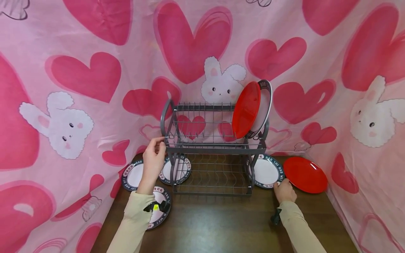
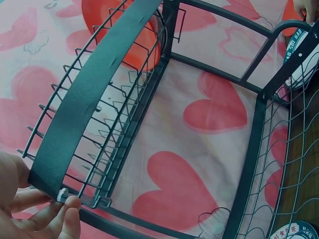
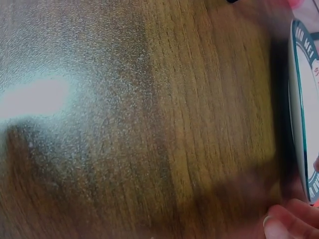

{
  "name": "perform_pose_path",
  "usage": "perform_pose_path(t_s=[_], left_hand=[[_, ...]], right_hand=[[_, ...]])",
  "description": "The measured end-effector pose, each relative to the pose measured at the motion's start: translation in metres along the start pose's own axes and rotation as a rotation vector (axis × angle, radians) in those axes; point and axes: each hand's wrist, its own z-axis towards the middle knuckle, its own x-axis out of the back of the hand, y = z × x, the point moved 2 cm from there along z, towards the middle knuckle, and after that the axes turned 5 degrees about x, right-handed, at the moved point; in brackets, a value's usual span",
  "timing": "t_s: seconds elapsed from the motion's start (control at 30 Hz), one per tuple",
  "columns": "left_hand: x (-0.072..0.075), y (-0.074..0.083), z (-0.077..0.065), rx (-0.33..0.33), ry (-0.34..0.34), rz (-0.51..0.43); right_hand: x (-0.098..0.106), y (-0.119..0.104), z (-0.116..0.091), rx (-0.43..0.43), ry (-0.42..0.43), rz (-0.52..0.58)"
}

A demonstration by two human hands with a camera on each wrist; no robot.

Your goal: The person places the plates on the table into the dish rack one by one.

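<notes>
A dark two-tier dish rack [image 1: 215, 151] stands on the table against the backdrop. At its upper left front corner, my left hand [image 1: 153, 160] holds the frame between thumb and fingers; the left wrist view shows the fingertips [image 2: 72, 201] at the end of the flat bar. My right hand [image 1: 285, 191] pinches the near rim of a white plate [image 1: 265, 170] with a dark lettered border, right of the rack. In the right wrist view only part of that plate [image 3: 305, 109] shows. A red plate [image 1: 247, 109] and a white plate [image 1: 267, 105] stand upright in the upper tier's right end.
Another red plate [image 1: 305, 174] lies on the table's right side. Several lettered white plates lie at left, one [image 1: 132, 175] by the edge and one [image 1: 159, 211] partly under my left forearm. Pink heart-printed cloth [image 1: 88, 77] surrounds the brown table [image 1: 215, 221].
</notes>
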Motion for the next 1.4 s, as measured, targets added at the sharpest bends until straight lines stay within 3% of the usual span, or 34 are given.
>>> perform_pose_path(t_s=[0.53, 0.97, 1.07, 1.27, 1.4], left_hand=[[0.0, 0.002, 0.0, -0.008, -0.004, -0.012], [0.0, 0.001, 0.0, -0.011, -0.011, -0.016], [0.0, 0.001, -0.001, -0.009, -0.013, -0.011], [0.0, 0.001, 0.0, -0.017, -0.004, 0.002], [0.0, 0.001, 0.001, -0.018, -0.006, -0.001]], right_hand=[[-0.002, 0.0, 0.007, -0.025, -0.079, 0.014], [-0.004, 0.002, 0.007, -0.157, -0.154, 0.107], [-0.006, 0.003, 0.007, -0.166, -0.166, 0.189], [-0.009, 0.003, 0.009, -0.194, -0.161, 0.463], [-0.012, 0.005, 0.01, -0.223, -0.134, 0.543]])
